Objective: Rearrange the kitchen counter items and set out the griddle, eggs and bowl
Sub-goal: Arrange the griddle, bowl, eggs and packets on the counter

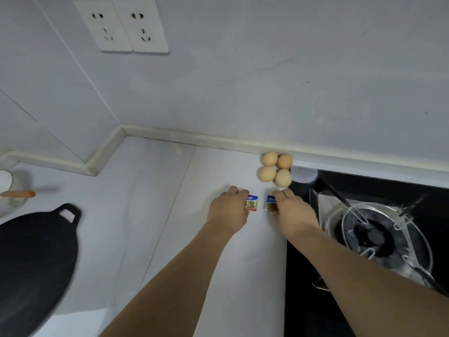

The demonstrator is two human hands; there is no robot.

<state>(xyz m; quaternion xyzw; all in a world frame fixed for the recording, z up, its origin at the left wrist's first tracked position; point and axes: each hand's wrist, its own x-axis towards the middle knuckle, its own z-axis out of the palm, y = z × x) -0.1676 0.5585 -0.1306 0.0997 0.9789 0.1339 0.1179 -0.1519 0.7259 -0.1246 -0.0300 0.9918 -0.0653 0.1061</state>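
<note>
The black griddle (pixel 34 266) lies flat at the near left of the counter, partly cut off by the frame edge; its loop handle (pixel 68 214) points toward the far right, so its long axis runs from near left to far right. Four tan eggs (pixel 275 170) sit in a tight two-by-two cluster, touching one another, against the back ledge and just beside the far left corner of the stove.

The counter (pixel 150 215) is pale grey stone with a seam running from far to near, bordered by a low raised lip at the wall. The wall is the same pale grey and carries two white sockets (pixel 121 25) at the upper left. A black glass stove (pixel 364 181) with a metal burner ring (pixel 379 237) fills the right side. At the far left edge stands a white bowl (pixel 8 190) with an orange-handled utensil (pixel 18 194) resting across it.

Both hands reach out side by side, just nearer than the eggs. The left hand (pixel 228 210) holds a small foil packet (pixel 251 203) at its fingertips; the right hand (pixel 291 212) pinches a second foil packet (pixel 270 203). The two packets are near each other but apart. The griddle and bowl lie well apart from both hands, to the left.
</note>
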